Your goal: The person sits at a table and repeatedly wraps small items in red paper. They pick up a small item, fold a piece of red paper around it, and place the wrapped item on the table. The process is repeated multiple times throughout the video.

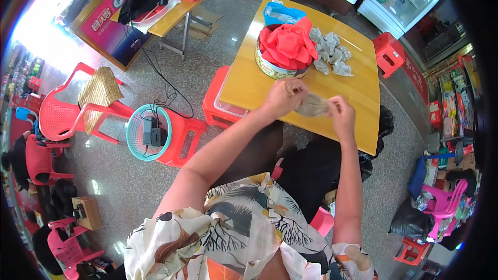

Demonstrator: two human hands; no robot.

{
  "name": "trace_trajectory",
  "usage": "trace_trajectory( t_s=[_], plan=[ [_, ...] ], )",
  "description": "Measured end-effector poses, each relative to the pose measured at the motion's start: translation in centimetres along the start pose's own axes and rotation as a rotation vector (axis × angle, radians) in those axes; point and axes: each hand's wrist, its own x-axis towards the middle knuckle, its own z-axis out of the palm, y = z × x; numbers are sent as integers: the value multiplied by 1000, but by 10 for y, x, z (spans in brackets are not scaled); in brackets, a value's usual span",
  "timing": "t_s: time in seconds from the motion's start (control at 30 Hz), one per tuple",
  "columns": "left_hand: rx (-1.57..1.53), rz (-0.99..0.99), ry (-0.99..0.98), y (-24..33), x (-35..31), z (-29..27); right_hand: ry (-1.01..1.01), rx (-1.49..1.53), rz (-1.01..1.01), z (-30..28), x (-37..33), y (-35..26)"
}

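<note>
Above the near edge of the yellow wooden table [358, 91], a crumpled grey-beige piece of thin, soft material [313, 106] is stretched between my two hands. My left hand [282, 98] pinches its left end, and the fingers of my right hand [342, 116] are closed on its right end. Whether it is a small bag or a piece of cloth I cannot tell. Just beyond my left hand stands a round patterned tin [277, 71] heaped with red sheet material [288, 45]. Several similar grey, knotted-looking bundles [329, 52] lie to the right of the tin.
Behind the tin is a blue plastic basket [280, 11]. Red stools stand beside the table, one [389, 54] to the right. On the left, a turquoise basket [136, 142] holds dark devices with cables [166, 80]. A red armchair [62, 106] is farther left.
</note>
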Motion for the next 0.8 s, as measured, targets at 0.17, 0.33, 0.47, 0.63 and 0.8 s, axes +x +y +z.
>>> trace_trajectory(
  t_s=[0.17,0.33,0.47,0.63,0.8],
  plan=[
    [-89,-29,4,-27,0,2,33,0,60,5,13,-7],
    [-157,-217,-24,-22,21,-5,-64,-48,60,-4,33,-5],
    [-242,-315,-28,-4,28,-10,-51,-77,-3,-14,37,-21],
    [-176,-302,-75,-4,26,-14,15,-249,-228,-14,32,-22],
    [-23,-217,-22,-17,17,-8,18,-307,-193,-9,26,-33]
  ],
)
